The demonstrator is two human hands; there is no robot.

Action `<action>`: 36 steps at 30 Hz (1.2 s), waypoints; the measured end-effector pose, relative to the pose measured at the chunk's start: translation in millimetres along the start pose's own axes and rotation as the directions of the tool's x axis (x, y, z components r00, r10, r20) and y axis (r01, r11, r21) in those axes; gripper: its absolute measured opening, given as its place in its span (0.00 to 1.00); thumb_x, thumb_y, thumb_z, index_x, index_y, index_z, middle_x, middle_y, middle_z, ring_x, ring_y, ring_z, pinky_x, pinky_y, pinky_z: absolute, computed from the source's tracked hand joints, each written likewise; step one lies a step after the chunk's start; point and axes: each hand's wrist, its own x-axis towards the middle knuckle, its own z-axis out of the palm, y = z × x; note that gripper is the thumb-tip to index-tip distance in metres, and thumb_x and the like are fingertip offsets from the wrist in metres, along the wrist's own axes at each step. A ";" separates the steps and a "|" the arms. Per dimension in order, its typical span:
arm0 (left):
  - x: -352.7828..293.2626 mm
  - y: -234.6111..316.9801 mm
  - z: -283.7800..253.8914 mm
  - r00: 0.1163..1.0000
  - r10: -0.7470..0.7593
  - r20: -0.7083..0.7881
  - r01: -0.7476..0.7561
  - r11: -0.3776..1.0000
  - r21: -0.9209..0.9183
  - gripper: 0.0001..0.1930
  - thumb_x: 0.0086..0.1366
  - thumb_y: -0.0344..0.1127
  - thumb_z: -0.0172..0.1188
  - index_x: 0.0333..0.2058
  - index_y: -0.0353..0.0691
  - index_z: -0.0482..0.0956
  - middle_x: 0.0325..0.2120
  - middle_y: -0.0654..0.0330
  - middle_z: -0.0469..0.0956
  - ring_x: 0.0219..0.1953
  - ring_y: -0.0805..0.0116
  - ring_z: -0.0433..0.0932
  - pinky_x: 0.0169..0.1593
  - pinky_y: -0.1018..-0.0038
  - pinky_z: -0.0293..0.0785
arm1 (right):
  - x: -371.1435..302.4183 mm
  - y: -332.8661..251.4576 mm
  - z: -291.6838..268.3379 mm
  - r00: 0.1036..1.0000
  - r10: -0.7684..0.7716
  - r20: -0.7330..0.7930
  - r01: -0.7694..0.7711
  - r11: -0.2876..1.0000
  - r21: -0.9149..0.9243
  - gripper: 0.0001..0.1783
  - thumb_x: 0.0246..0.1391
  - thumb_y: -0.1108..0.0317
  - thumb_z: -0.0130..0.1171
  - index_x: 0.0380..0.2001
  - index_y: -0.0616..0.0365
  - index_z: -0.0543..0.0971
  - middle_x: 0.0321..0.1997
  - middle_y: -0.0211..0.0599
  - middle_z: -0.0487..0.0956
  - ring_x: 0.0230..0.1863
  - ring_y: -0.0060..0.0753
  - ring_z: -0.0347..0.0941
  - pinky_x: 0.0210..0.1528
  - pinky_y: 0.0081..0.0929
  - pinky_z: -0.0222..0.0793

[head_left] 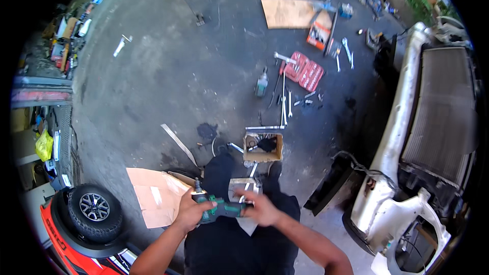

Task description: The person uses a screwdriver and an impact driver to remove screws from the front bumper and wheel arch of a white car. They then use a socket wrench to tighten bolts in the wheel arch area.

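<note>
My left hand (190, 211) is wrapped round the body of a green and black cordless impact wrench (220, 210), held above my lap. Its metal nose points away from me, and its handle lies to the right. At the handle's far end is my right hand (262, 210), smeared by motion. Whether its fingers grip the battery end cannot be made out. Beneath the tool, between my legs, a pale boxy object (245, 187) is partly covered. Just past my feet, an open cardboard box (278, 156) contains dark parts.
A red socket case (308, 73), a second green power tool (261, 84) and several wrenches (290, 104) lie ahead on the floor. Flattened cardboard (147, 196) is at my left, near a red vehicle with a spare wheel (95, 207). A white car front (400, 117) stands at right.
</note>
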 end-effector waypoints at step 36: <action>320.8 -104.2 107.7 0.988 -0.118 -0.098 0.144 0.938 0.316 0.33 0.49 0.27 0.77 0.55 0.34 0.74 0.39 0.62 0.82 0.41 0.70 0.82 0.49 0.72 0.79 | 251.0 672.2 -198.4 0.539 0.560 -0.629 -0.833 0.247 -0.495 0.17 0.65 0.68 0.53 0.50 0.58 0.86 0.54 0.55 0.86 0.50 0.55 0.87 0.52 0.49 0.85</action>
